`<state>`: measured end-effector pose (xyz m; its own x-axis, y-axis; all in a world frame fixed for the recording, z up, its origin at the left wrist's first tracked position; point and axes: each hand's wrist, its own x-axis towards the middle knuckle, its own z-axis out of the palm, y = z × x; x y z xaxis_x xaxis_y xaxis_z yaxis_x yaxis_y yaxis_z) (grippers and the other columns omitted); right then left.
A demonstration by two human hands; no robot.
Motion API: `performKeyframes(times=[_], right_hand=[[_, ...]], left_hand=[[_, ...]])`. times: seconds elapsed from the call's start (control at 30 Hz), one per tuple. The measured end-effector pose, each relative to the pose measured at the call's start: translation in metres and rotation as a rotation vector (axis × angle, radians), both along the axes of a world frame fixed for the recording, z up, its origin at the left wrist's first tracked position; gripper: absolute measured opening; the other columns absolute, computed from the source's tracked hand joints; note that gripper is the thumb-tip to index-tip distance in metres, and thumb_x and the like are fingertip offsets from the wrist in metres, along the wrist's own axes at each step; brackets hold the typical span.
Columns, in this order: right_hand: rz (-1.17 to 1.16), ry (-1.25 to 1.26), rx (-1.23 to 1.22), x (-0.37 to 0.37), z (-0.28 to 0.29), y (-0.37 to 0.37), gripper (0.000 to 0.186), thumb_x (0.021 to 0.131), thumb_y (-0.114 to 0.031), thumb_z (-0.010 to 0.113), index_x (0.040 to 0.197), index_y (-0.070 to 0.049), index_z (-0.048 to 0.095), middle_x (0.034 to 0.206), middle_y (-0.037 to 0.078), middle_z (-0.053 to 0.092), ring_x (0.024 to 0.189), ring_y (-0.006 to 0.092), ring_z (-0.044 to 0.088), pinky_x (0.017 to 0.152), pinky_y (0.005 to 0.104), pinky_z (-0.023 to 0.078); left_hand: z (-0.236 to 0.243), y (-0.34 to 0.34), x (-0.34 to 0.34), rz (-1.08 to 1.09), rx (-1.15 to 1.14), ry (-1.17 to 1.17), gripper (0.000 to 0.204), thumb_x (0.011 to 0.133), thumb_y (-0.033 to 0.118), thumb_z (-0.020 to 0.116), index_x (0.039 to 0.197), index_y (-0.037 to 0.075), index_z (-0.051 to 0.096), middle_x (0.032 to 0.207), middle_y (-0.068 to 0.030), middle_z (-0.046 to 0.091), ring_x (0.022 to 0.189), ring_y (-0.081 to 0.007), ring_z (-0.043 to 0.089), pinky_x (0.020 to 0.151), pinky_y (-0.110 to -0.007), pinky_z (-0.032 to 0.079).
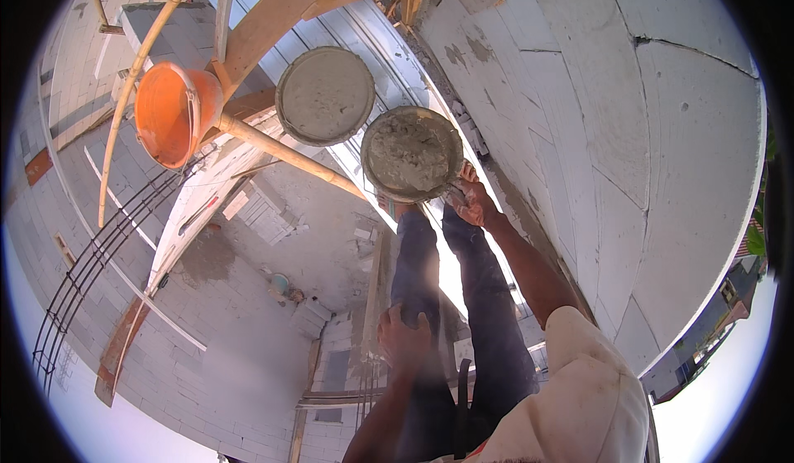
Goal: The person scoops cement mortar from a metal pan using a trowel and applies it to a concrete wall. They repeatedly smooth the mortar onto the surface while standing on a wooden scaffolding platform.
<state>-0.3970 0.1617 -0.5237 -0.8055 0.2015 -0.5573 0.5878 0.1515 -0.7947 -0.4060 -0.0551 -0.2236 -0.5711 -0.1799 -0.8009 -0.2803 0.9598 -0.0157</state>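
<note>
My right hand (471, 198) is closed at the near right edge of a round bucket (412, 155) filled with lumpy grey mortar. Whether the fingers grip its rim or its handle is hard to make out. A second round container (324, 96), holding smoother grey mortar, stands just beyond it to the left. Down by my left thigh, my left hand (403, 335) hangs with fingers loosely apart and nothing in it. An orange bucket (169, 114), tipped with its mouth facing left, is farther off on the left, beside a wooden brace.
A tall pale block wall (579, 124) rises close on my right. Corrugated metal sheeting (385, 41) lies under the mortar containers. A bamboo pole (289, 158) crosses toward my legs. To the left, bundled rebar (91, 256) runs above a drop to a lower floor (318, 239).
</note>
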Motion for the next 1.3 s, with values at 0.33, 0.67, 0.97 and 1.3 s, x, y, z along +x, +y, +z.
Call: performKeyframes(times=[0.33,0.67,0.97,1.3], right_hand=[[0.034,0.053,-0.09,0.01,0.311,0.069,0.019,0.099,-0.017,0.056,0.104,0.001,0.061,0.086,0.005,0.06,0.079,0.0112,0.058,0.071,0.0253,0.049],[-0.229,-0.129,0.14,-0.053,0.568,0.195,0.019,0.095,-0.012,0.047,0.102,0.001,0.059,0.07,0.003,0.053,0.052,0.0096,0.05,0.044,0.0267,0.043],[-0.015,0.239,1.23,-0.287,0.583,0.288,0.033,0.084,-0.007,0.055,0.113,0.008,0.056,0.107,0.032,0.058,0.099,0.0437,0.063,0.08,0.0487,0.056],[-0.2,0.172,0.65,-0.104,0.466,0.125,0.029,0.09,-0.006,0.064,0.117,0.0,0.057,0.099,0.019,0.066,0.086,0.0379,0.067,0.075,0.0429,0.055]], left_hand=[[0.002,0.005,-0.009,-0.132,0.019,-0.021,0.055,0.083,0.043,0.066,0.123,0.005,0.059,0.126,-0.0182,0.055,0.12,-0.0361,0.052,0.1,-0.048,0.044],[0.035,-0.01,-0.023,-0.15,0.367,0.01,0.068,0.087,0.038,0.063,0.139,0.002,0.041,0.14,-0.0264,0.042,0.128,-0.045,0.044,0.105,-0.056,0.039],[0.036,-0.012,-0.031,-0.202,0.319,0.005,0.065,0.085,0.035,0.065,0.136,0.003,0.041,0.139,-0.0258,0.042,0.125,-0.0473,0.045,0.102,-0.057,0.041],[0.032,0.009,-0.026,-0.115,0.074,0.012,0.059,0.086,0.036,0.063,0.134,0.005,0.049,0.133,-0.0198,0.05,0.123,-0.0408,0.05,0.101,-0.053,0.042]])
